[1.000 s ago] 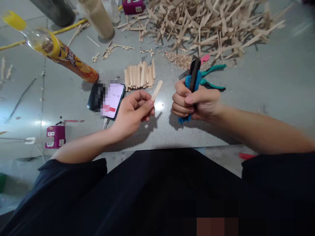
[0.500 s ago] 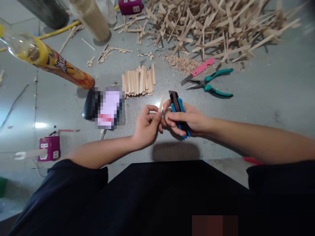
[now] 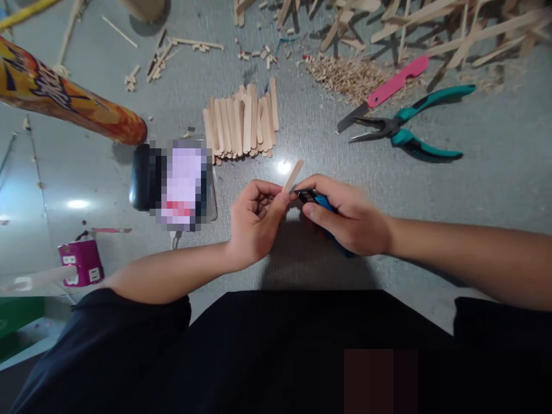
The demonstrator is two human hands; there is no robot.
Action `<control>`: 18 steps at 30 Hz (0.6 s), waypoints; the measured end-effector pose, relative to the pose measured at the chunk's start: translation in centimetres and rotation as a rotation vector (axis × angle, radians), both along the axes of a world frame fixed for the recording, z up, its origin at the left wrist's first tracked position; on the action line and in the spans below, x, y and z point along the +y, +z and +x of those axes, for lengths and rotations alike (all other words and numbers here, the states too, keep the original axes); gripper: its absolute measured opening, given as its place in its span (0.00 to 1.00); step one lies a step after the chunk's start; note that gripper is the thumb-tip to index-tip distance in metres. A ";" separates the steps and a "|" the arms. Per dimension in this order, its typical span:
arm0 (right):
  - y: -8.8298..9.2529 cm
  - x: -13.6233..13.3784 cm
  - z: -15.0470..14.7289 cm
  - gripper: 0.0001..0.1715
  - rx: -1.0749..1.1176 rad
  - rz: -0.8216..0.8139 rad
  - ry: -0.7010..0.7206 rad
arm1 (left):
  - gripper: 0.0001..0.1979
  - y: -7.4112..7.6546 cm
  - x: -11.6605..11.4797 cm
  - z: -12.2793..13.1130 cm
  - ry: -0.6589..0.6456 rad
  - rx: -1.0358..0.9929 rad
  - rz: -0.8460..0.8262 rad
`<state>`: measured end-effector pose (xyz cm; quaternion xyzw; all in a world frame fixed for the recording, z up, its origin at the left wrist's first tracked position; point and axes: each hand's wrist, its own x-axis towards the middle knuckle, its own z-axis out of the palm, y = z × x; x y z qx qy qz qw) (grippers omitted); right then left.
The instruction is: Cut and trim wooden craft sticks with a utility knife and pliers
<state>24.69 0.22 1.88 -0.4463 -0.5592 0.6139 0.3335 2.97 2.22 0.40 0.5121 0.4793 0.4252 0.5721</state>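
Note:
Between the thumb and fingers of my left hand is a pale wooden craft stick, its rounded end pointing up and to the right. My right hand is wrapped round a blue and black utility knife. The knife's front end is close to the stick, by my left fingertips; whether blade and wood touch I cannot tell. Beyond my hands lies a row of similar craft sticks, side by side and partly overlapping.
Teal-handled pliers and a pink folding knife lie right, beside wood shavings. A large stick heap is behind. Left are a phone, a black case, a yellow-orange bottle and a purple socket block.
My right hand has turned the utility knife from upright to pointing left, bringing its front end to the stick. The stick tilts further right. The view has moved closer to the table.

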 end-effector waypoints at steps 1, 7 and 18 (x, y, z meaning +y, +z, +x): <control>0.0 0.0 0.0 0.11 -0.002 0.009 0.009 | 0.23 0.1 0.0 0.0 -0.004 0.013 0.000; 0.3 0.5 -0.5 0.14 -0.091 0.080 0.007 | 0.21 0.0 -0.1 0.3 0.000 -0.021 0.033; 0.2 0.5 -0.9 0.12 -0.115 0.186 -0.026 | 0.21 -0.3 0.0 0.7 0.005 -0.041 0.091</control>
